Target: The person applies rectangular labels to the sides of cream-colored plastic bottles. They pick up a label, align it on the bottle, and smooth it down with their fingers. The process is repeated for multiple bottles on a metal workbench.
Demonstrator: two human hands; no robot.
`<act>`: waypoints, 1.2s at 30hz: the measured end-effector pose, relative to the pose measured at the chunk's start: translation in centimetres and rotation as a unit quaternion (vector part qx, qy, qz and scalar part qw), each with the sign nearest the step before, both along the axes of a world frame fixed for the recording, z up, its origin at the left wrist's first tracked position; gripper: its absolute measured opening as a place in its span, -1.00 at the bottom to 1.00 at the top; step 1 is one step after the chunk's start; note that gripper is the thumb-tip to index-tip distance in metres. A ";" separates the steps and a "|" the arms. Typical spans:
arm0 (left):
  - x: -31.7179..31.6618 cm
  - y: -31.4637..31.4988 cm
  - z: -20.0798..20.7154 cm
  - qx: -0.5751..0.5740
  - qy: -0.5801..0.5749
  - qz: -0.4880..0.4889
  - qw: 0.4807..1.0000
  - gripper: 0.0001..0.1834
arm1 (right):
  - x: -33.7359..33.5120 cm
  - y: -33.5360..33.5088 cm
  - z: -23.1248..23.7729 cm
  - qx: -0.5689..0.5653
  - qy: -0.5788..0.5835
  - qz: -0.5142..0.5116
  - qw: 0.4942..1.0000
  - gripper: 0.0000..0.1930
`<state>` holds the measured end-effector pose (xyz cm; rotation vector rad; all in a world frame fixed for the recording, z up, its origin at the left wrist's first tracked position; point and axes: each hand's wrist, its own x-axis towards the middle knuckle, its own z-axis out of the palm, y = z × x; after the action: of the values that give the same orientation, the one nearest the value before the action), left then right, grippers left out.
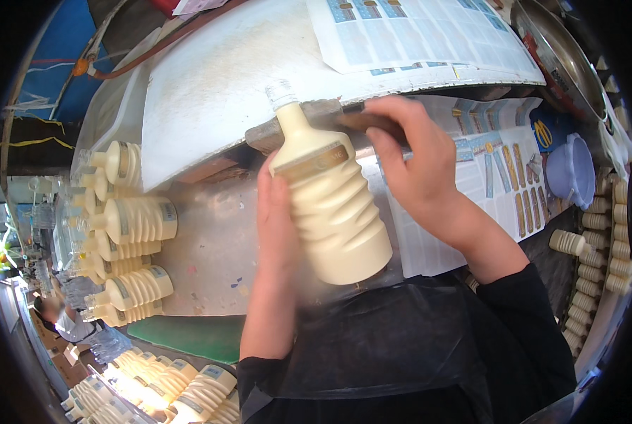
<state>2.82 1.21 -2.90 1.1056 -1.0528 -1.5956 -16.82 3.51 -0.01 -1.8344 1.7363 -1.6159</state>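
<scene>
A cream bottle [340, 212] with a ribbed body and a clear threaded neck lies at a slant in front of me. Around its left side wraps my left hand [275, 205], slightly blurred. A gold-brown label band [310, 161] crosses the bottle's shoulder. Under the neck is a worn grey block [263, 136] at the edge of the white board. To the right of the shoulder, my right hand [418, 152] grips a flat brown tool [362, 121] between thumb and fingers; its exact kind is unclear. The tool's tip is close to the block.
Similar bottles [138, 220] stack at the left on the metal table [210, 247]. More bottles [203, 392] stand at lower left and at far right. Label sheets [503, 173] lie right, beside a lavender bucket [570, 169]. A white board [217, 78] spans the back. Another person [75, 326] is at far left.
</scene>
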 end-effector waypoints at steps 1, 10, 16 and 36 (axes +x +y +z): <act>0.1 0.1 -0.2 -0.006 0.013 -0.012 1.000 -0.49 | 0.0 0.3 0.1 -0.040 0.060 0.051 0.996 -0.73; -0.1 0.1 0.4 0.015 0.078 0.016 0.997 -0.50 | -0.8 -0.5 1.4 0.117 -0.094 0.111 0.982 -0.83; 1.1 -0.9 0.5 -0.055 0.015 0.008 0.998 -0.56 | 1.4 -1.7 1.6 0.314 -0.092 0.090 0.941 -0.52; 0.0 -1.8 -0.1 -0.032 0.077 0.031 0.996 -0.74 | 2.5 -1.7 2.3 0.324 -0.060 0.044 0.943 -0.49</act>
<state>2.82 -0.59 -2.99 0.9470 -0.9524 -1.5609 -14.36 1.79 2.26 -1.4314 1.8054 -0.9271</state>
